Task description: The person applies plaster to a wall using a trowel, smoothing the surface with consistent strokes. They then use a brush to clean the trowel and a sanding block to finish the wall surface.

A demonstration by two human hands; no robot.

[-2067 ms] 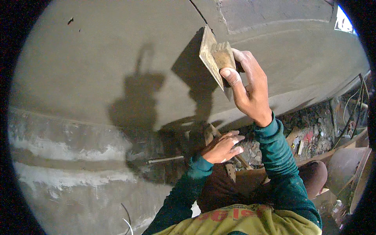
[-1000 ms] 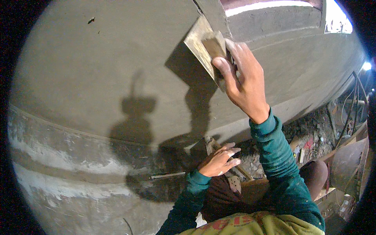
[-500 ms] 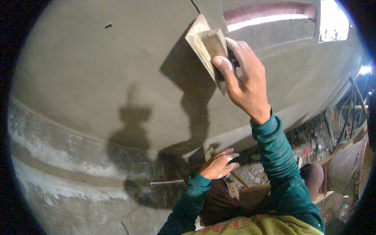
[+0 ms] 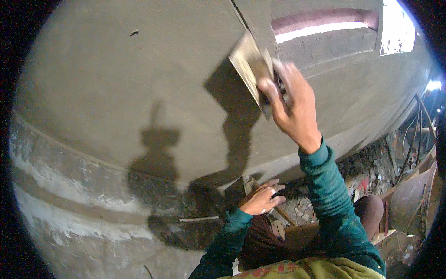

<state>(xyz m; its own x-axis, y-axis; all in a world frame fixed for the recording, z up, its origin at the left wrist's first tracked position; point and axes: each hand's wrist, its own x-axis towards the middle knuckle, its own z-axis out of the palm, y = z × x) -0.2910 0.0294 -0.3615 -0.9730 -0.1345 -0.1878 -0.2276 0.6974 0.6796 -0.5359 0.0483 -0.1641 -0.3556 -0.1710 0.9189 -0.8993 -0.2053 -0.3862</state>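
While right hand (image 4: 296, 106) grips trowel (image 4: 246, 64), left hand (image 4: 261, 200) apart, below

At the far right, a bright square opening (image 4: 398, 30) stands beside a long, narrow slot (image 4: 325, 31) with a reddish upper edge. A white light (image 4: 434, 85) glares at the right edge, above some leaning poles (image 4: 420, 122). Below the poles are loose rubble (image 4: 304, 209), a red scrap (image 4: 364, 182) and a large curved panel (image 4: 409, 201). On the near left, a grey concrete surface (image 4: 83, 199) carries white smears, with a thin pale rod (image 4: 198, 219) to their right and a short dark wire (image 4: 148, 271) nearer.
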